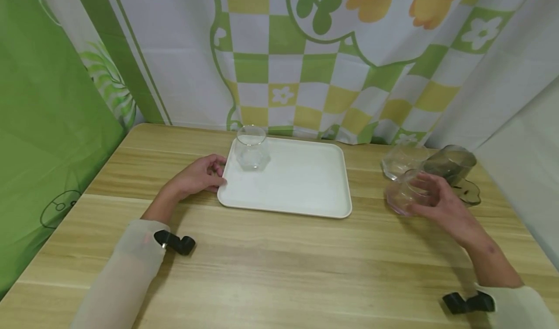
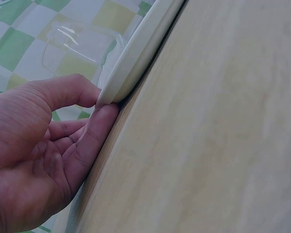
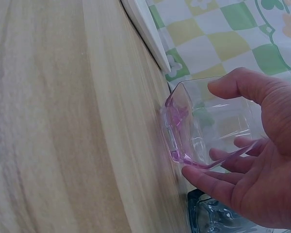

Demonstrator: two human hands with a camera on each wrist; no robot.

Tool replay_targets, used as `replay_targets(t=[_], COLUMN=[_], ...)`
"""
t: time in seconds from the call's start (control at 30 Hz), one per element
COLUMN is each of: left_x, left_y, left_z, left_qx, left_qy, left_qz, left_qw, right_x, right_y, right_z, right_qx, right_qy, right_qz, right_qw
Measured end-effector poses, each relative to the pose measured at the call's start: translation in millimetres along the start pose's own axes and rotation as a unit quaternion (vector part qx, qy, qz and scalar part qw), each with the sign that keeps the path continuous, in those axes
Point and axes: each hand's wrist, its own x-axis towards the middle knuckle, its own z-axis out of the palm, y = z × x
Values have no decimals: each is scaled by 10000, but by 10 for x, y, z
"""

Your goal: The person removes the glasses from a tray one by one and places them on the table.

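Observation:
A white rectangular tray (image 1: 301,183) lies on the wooden table, with a clear glass (image 1: 252,149) upright in its far left corner. At the tray's left edge, my left hand (image 1: 198,176) pinches the rim, thumb on top and a finger underneath, as the left wrist view shows. Off to the right, my right hand (image 1: 445,207) holds a pink-tinted clear glass (image 3: 189,126) by its sides, thumb on one side and fingers on the other. The angular base of that glass is close to the tabletop in the right wrist view.
Behind the right hand stand another clear glass (image 1: 399,161) and a dark grey-tinted glass (image 1: 452,161). A small see-through piece with a dark wavy outline (image 1: 469,193) is beside them, partly hidden by the hand. A checked, flowered curtain (image 1: 288,76) hangs along the table's far edge.

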Motion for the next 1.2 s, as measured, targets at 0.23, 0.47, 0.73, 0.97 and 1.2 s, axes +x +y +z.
replay_targets(t=[0.23,0.47,0.73,0.97,1.2], left_x=[0,-7,-11,-11,-8], left_y=[-4,-1,3,8,3], left_z=[-1,1,21,19,3], left_qx=[1,13,4,-57,-23], left_qy=[-12,-9,8,30,18], left_qz=[12,4,-1,6,36], left_qw=[10000,10000,10000,10000,10000], right_x=[-7,-10,-26,20,84], right_y=[-16,-63,-205,-469,-704], right_z=[20,19,-34,-80,25], right_qx=[-23,-127,-653,-1470,-1570], right_qy=[65,163,522,1008,1040], right_qz=[94,-73,-763,-768,-778], right_qw=[9999,9998,9936,9810,9790])
